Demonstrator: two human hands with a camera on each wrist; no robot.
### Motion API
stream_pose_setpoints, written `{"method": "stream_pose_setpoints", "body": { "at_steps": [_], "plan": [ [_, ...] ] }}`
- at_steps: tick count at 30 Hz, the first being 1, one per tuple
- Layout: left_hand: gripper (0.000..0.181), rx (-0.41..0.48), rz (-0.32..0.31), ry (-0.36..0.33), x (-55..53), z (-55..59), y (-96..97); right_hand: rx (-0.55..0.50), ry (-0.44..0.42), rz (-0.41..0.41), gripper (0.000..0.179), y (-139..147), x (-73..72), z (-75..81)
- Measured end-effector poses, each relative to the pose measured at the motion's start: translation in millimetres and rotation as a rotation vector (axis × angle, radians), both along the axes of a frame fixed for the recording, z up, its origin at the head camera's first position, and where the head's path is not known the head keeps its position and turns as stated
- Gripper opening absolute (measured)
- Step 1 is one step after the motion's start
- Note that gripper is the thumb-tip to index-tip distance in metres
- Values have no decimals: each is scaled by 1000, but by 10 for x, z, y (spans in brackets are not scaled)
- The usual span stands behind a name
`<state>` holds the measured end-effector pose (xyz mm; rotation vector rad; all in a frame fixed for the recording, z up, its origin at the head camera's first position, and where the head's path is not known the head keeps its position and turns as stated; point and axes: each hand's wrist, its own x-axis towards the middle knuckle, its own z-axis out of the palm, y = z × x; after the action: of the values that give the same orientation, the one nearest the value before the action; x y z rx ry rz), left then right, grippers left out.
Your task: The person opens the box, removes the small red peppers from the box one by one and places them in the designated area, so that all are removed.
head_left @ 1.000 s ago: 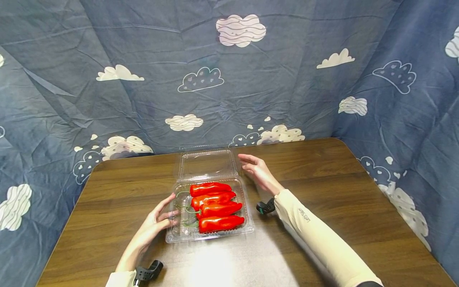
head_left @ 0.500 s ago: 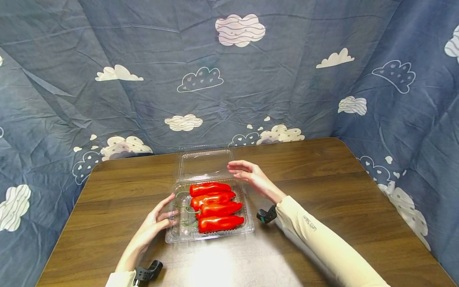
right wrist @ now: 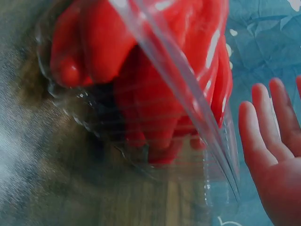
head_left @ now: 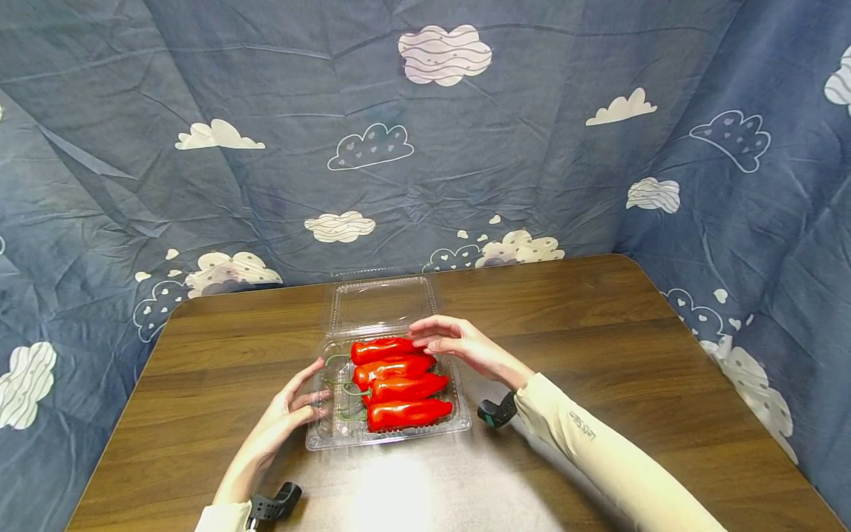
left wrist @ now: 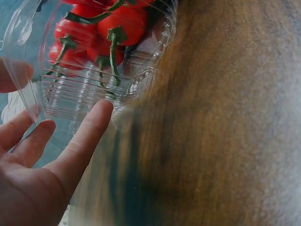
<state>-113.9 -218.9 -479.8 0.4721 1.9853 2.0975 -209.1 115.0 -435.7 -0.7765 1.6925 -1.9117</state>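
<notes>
Several long red peppers (head_left: 408, 414) with green stems lie side by side in a clear plastic clamshell box (head_left: 388, 440). The box's hinged lid (head_left: 382, 307) is folded back behind it. My left hand (head_left: 292, 406) rests at the box's left end, fingers spread. In the left wrist view, the outstretched fingertip (left wrist: 101, 110) is right at the ribbed wall. My right hand (head_left: 462, 343) hovers over the box's back right corner and overlaps the rearmost pepper (head_left: 379, 350) in the head view. Its fingers (right wrist: 263, 113) are extended with nothing between them, beside the box in the right wrist view.
The box stands on a dark wooden table (head_left: 565, 318), with bright glare near the front. A blue cloth (head_left: 286, 96) printed with clouds hangs behind and along the sides. Black camera straps (head_left: 275, 502) sit on both wrists.
My right hand has moved left and toward me, from beside the lid to over the back right corner of the box. The left hand, box and peppers look still.
</notes>
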Motion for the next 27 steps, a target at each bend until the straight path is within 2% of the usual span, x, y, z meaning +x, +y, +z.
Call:
{"method": "stream_pose_setpoints", "body": {
  "at_steps": [5,11,19,23,27],
  "plan": [
    [68,-11,9,-11,-2,17,7,35,0,113,39,-34,60,-15],
    [66,-4,0,0,-1,4,0,89,55,218,38,-72,123,-39],
    [67,6,-7,-9,-10,5,-1,212,150,253,37,-112,142,-51],
    [66,13,-10,-4,-4,-5,-3,254,215,259,37,-125,135,-62],
    [66,12,-6,2,-1,-10,-1,277,241,275,37,-146,131,-77]
  ]
}}
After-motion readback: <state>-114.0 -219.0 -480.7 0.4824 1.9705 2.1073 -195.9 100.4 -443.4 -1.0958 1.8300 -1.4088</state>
